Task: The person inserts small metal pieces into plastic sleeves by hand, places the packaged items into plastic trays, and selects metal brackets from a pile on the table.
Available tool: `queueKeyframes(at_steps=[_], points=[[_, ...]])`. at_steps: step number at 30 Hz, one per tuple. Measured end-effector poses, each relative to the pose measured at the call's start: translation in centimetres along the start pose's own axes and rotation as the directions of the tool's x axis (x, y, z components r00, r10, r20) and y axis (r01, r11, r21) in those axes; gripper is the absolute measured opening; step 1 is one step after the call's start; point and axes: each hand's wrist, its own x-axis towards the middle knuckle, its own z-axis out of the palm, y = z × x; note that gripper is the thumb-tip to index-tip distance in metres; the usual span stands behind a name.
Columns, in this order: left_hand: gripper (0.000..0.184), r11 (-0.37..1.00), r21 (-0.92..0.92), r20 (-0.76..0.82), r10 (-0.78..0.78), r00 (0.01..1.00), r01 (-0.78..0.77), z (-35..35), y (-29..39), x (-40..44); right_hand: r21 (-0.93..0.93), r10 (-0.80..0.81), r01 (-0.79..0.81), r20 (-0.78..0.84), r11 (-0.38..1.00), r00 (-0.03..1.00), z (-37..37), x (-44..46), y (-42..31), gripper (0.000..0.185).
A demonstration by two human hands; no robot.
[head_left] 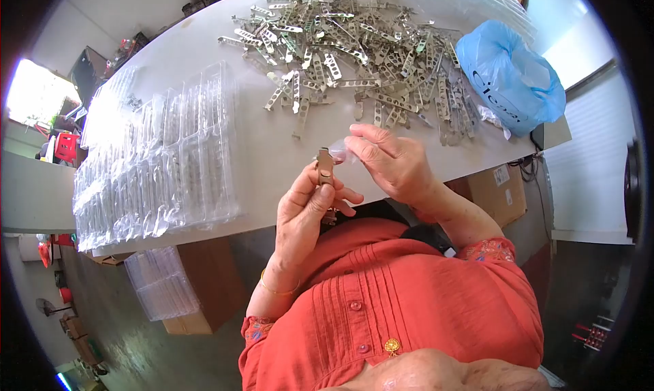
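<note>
My left hand (pixel 304 207) pinches a metal bracket (pixel 325 167) with holes in it, held upright at the near side of the table. Close by on the right, my right hand (pixel 392 161) has its thumb and fingers closed on a small piece of clear plastic film (pixel 343 150), which reaches toward the bracket's upper end. Whether the film is still attached to the bracket I cannot make out. Beyond both hands lies a large heap of similar metal brackets (pixel 381 60), some loose at its near edge.
Clear plastic trays (pixel 163 159) with wrapped pieces cover the table's left part. A blue plastic bag (pixel 507 77) sits at the right edge. Cardboard boxes (pixel 211 282) stand below, one with clear trays (pixel 162 283) on it. The white table's (pixel 262 180) near edge runs by my body.
</note>
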Motion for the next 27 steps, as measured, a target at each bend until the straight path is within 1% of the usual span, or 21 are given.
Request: queueKeyframes(at_steps=[1, 2, 3, 4, 5, 6, 9, 11, 13, 15, 16, 17, 18, 19, 20, 22, 23, 24, 25, 26, 27], points=[[0.021, 0.996, -0.079, -0.017, -0.036, 0.999, 0.035, -0.3, -0.1, 0.1, -0.006, -0.037, 0.037, -0.017, 0.999, 0.999, 0.2, -0.1, 0.0, 0.031], [0.018, 0.976, -0.202, 0.051, -0.076, 0.996, 0.085, -1.1, -0.3, 0.3, -0.001, -0.036, 0.036, -0.015, 0.999, 0.999, 0.3, -0.3, -0.1, 0.031], [0.018, 0.976, -0.202, 0.047, -0.078, 0.996, 0.086, -1.1, -0.3, 0.5, 0.002, -0.038, 0.038, 0.019, 0.999, 0.999, 0.3, -0.5, -0.1, 0.032], [0.018, 0.958, -0.281, 0.019, -0.064, 0.998, 0.067, -1.0, -0.4, 0.6, 0.006, -0.039, 0.038, 0.054, 0.999, 0.998, 0.3, -0.7, -0.2, 0.033], [0.017, 0.933, -0.357, -0.010, -0.052, 0.999, 0.045, -1.0, -0.5, 0.7, 0.010, -0.037, 0.036, 0.056, 0.999, 0.998, 0.2, -0.7, -0.3, 0.033], [0.016, 0.925, -0.378, -0.019, -0.058, 0.998, 0.047, -1.2, -0.6, 0.8, -0.002, -0.060, 0.060, 0.061, 0.998, 0.996, -0.1, -0.6, -0.5, 0.033], [0.017, 0.927, -0.372, -0.052, -0.057, 0.997, 0.034, -1.4, -0.6, 1.0, -0.021, -0.098, 0.100, 0.079, 0.995, 0.992, -0.3, -0.6, -0.7, 0.034], [0.018, 0.935, -0.350, -0.059, -0.080, 0.995, 0.055, -1.4, -0.7, 1.2, -0.028, -0.112, 0.115, 0.092, 0.993, 0.989, -0.1, -0.8, -0.7, 0.035], [0.018, 0.943, -0.325, -0.074, -0.100, 0.992, 0.071, -1.6, -0.9, 1.4, 0.087, -0.152, 0.144, 0.096, 0.986, 0.984, 0.4, -1.3, -0.6, 0.037], [0.018, 0.962, -0.240, -0.095, -0.154, 0.983, 0.128, -2.2, -1.5, 1.9, 0.104, -0.146, 0.136, 0.089, 0.985, 0.985, 0.6, -1.4, -0.9, 0.039], [0.018, 0.961, -0.242, -0.084, -0.156, 0.984, 0.132, -2.3, -1.7, 2.0, 0.113, -0.140, 0.130, 0.085, 0.985, 0.987, 0.5, -1.5, -0.8, 0.042], [0.017, 0.965, -0.230, -0.110, -0.158, 0.981, 0.129, -2.4, -1.9, 2.1, 0.100, -0.134, 0.125, 0.088, 0.987, 0.987, 0.4, -1.6, -0.8, 0.042], [0.017, 0.967, -0.219, -0.137, -0.160, 0.978, 0.128, -2.5, -2.1, 2.2, 0.119, -0.121, 0.109, 0.091, 0.987, 0.988, 0.4, -1.7, -0.7, 0.040], [0.017, 0.966, -0.221, -0.130, -0.164, 0.978, 0.132, -2.6, -2.4, 2.4, 0.142, -0.108, 0.094, 0.094, 0.985, 0.990, 0.4, -1.8, -0.7, 0.039], [0.017, 0.972, -0.211, -0.143, -0.139, 0.980, 0.107, -2.8, -2.7, 2.4, 0.141, -0.106, 0.092, 0.095, 0.986, 0.990, 0.4, -2.0, -0.7, 0.039], [0.017, 0.977, -0.196, -0.164, -0.112, 0.980, 0.079, -2.9, -2.6, 2.4, 0.261, 0.008, -0.034, 0.099, 0.965, 0.995, 0.6, -2.4, -1.0, 0.036], [0.018, 0.979, -0.189, -0.182, -0.110, 0.977, 0.075, -2.8, -2.5, 2.5, 0.265, 0.008, -0.034, 0.098, 0.964, 0.995, 0.4, -2.4, -1.3, 0.036], [0.018, 0.980, -0.183, -0.199, -0.110, 0.974, 0.073, -2.7, -2.5, 2.5, 0.371, 0.138, -0.178, 0.130, 0.912, 0.982, 0.0, -2.3, -1.7, 0.032], [0.018, 0.980, -0.183, -0.201, -0.112, 0.973, 0.075, -2.8, -2.7, 2.5, 0.464, 0.262, -0.316, 0.178, 0.828, 0.948, -0.2, -2.3, -1.9, 0.027], [0.019, 0.984, -0.156, -0.191, -0.116, 0.975, 0.087, -3.0, -2.9, 2.5, 0.465, 0.264, -0.319, 0.181, 0.826, 0.947, 0.5, -2.9, -1.8, 0.027], [0.020, 0.987, -0.127, -0.180, -0.121, 0.976, 0.098, -3.1, -3.0, 2.5, 0.695, 0.423, -0.420, 0.181, 0.583, 0.888, 1.6, -3.5, -1.7, 0.025]])
